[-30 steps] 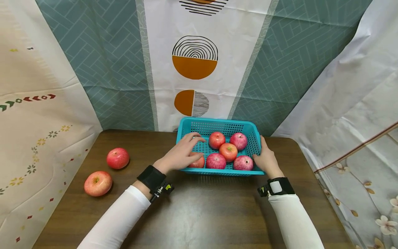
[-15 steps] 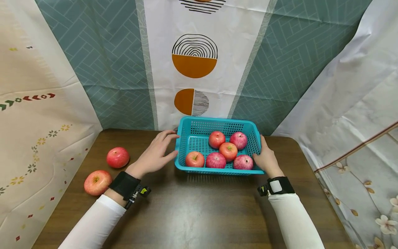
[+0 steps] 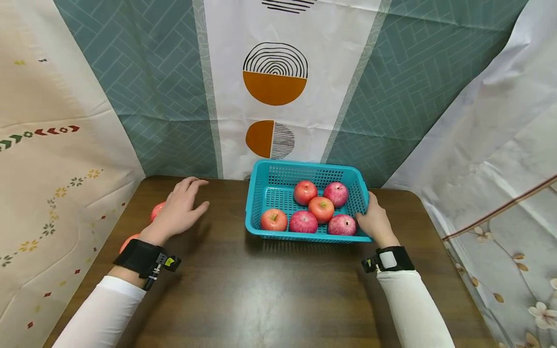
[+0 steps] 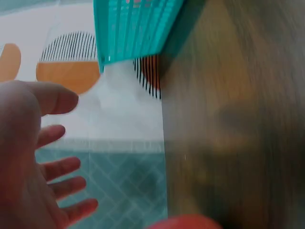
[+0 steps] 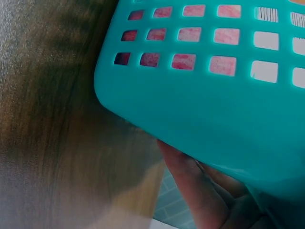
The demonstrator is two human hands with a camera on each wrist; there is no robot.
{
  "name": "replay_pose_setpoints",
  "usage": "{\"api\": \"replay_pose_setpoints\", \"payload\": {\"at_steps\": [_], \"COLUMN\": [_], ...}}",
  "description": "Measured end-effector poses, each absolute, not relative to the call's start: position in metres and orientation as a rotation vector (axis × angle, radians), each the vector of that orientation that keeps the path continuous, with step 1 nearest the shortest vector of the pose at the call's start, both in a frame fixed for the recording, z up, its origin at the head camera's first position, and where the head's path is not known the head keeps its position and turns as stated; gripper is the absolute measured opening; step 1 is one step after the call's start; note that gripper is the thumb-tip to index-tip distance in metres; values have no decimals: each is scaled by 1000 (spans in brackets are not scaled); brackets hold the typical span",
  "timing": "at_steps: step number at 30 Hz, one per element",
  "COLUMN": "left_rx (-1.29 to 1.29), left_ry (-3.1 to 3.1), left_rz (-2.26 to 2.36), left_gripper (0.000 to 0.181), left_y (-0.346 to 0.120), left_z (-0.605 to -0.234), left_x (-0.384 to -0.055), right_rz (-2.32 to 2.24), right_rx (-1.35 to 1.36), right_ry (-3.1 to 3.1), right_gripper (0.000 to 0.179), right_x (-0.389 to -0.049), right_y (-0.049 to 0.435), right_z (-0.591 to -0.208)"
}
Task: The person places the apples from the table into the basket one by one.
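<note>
A turquoise plastic basket (image 3: 261,166) with a mesh of holes stands at the back of the table, with several red apples (image 3: 321,209) lying inside. My right hand (image 3: 375,221) grips its right end at the rim. The right wrist view shows the basket's wall (image 5: 190,109) close up, with part of that hand below. My left hand (image 3: 177,211) is over the table's left side, empty, its fingers spread and loosely bent. Two loose apples lie there: one (image 3: 157,210) is partly behind the hand, the other (image 3: 129,241) mostly under the wrist.
The brown wooden table (image 3: 278,295) reaches back to a patterned cloth (image 3: 174,87) hanging behind it. More cloth hangs along the left and right sides. Both wrists wear black straps with small cameras.
My left hand has come out of the basket and moved left to the loose apples, now partly covering them. The apple it was over stays in the basket. My right hand stays on the basket.
</note>
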State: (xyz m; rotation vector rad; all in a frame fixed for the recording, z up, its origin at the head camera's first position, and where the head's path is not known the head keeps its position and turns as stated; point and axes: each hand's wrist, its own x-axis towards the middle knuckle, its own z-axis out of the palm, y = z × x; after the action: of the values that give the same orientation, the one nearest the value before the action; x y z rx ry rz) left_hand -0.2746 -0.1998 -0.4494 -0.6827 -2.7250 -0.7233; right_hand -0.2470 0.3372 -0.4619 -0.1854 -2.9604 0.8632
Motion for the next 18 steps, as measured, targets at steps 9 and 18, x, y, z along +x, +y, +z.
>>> {"api": "replay_pose_setpoints", "payload": {"at_steps": [9,18], "left_rx": [-462,-417], "left_ry": [-3023,-3237], "left_rz": [-614,-566], "left_gripper": [67,87], "left_y": [-237,-250], "left_z": [-443,-449], "left_x": [-278,-276], "right_rz": [874,871], "right_rx": [-199,-221], "right_ry": [-2973,-2986], "right_gripper": [62,61], "right_x": [-246,-246], "right_y": [339,341], "right_z": [-461,-464]}}
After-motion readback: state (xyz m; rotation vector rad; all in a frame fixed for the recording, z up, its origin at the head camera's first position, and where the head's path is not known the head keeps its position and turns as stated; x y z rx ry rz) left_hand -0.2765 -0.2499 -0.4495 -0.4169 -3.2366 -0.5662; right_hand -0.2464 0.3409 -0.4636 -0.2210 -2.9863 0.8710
